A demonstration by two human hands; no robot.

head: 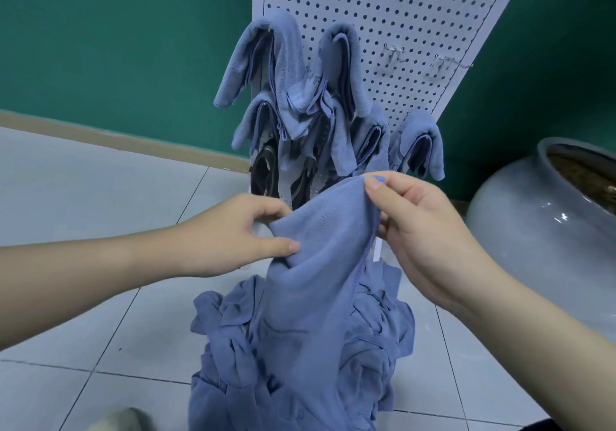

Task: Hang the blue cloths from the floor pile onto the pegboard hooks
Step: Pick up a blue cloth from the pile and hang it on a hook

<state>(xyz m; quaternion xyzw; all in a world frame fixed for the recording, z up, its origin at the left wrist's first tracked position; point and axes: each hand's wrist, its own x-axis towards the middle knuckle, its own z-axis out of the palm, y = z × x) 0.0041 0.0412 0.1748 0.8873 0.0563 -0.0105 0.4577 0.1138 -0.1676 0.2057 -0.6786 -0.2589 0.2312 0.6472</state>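
**A:** Look, both hands are on 1 blue cloth (320, 264), lifted above the floor pile (300, 347). The right hand (416, 227) pinches its top corner between thumb and fingers, and the left hand (233, 234) grips the edge lower down, thumb on the front of the fabric.

**B:** And the pile sits right in front of the pegboard (400, 30), on the tiles?

**A:** Yes, directly below the held cloth, whose lower part hangs down onto the heap. I count about 5 hung cloths (276, 63) bunched on the board's left and lower hooks. The 2 bare hooks (393, 55) are up on the right, well apart from the hands.

**B:** So what makes this step go well?

**A:** I'd say gather it first. The fabric looks thin and floppy, so folding it over once, as the hung ones appear to be, should let it drape evenly over a hook. Then carry it up and right to a bare hook rather than crowding the left side.

**B:** Any risk?

**A:** The trailing end may drag another cloth off the heap, so I'd lift it fully clear before reaching. There's also a big grey pot (550, 230) near the right arm; a wide swing could brush it.

**B:** And the dark things low on the board?

**A:** Something black (265, 174) hangs there; I can't tell what.
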